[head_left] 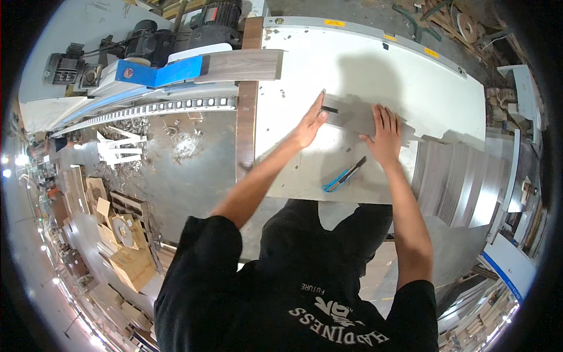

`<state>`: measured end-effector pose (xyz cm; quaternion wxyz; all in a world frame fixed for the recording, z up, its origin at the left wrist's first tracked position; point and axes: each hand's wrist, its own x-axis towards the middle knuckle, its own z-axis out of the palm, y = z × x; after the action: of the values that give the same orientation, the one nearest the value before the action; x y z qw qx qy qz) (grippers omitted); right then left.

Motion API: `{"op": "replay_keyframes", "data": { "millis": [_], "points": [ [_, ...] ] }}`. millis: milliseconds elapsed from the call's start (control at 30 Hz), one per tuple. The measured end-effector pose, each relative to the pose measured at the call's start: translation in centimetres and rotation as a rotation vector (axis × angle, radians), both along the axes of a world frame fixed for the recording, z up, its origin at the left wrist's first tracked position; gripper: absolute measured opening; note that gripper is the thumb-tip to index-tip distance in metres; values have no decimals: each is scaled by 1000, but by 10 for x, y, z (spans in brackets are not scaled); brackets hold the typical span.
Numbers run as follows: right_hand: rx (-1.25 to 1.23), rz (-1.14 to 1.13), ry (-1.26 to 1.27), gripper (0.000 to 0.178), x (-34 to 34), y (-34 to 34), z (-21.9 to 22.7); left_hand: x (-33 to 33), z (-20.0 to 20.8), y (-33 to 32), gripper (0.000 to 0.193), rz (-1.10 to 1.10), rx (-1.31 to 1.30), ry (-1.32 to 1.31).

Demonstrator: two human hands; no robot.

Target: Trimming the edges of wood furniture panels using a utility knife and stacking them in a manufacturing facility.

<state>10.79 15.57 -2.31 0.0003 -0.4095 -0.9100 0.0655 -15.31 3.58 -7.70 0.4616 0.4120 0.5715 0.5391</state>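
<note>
A short grey wood-grain board [350, 115] lies on the white tabletop [299, 170]. My left hand [309, 124] is at the board's left end, fingers stretched out and thumb apart. A small dark strip [330, 110] shows beside that thumb, at the board's end; whether the hand touches it I cannot tell. My right hand [385, 134] rests flat near the board's right end with its fingers extended. Closer to me lies a blue and black utility knife [345, 175], angled on the tabletop.
Several grey wood-grain boards [451, 182] are stacked to the right of the table. A metal straightedge [363, 29] runs along the far edge. At left stands a machine with a blue guard [176, 71], a roller rail [158, 108] and motors [217, 26]. Small scraps dot the tabletop.
</note>
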Motion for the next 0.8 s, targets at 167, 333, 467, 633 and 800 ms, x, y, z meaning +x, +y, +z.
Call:
{"op": "replay_keyframes", "data": {
  "millis": [167,333,467,633,800],
  "points": [
    [15,-18,27,104,9,-1,6,-116,46,29,128,-91,92,1115],
    [24,2,26,103,6,6,11,-240,87,57,156,-398,-443,1549],
    [-17,-52,22,103,4,6,10,-273,78,79,153,-515,-692,1480],
    [-11,-24,12,102,4,4,7,-168,78,131,150,-348,-474,1384],
    [-9,-41,38,107,10,2,5,-7,82,184,145,-475,-324,1412]
  ]
}}
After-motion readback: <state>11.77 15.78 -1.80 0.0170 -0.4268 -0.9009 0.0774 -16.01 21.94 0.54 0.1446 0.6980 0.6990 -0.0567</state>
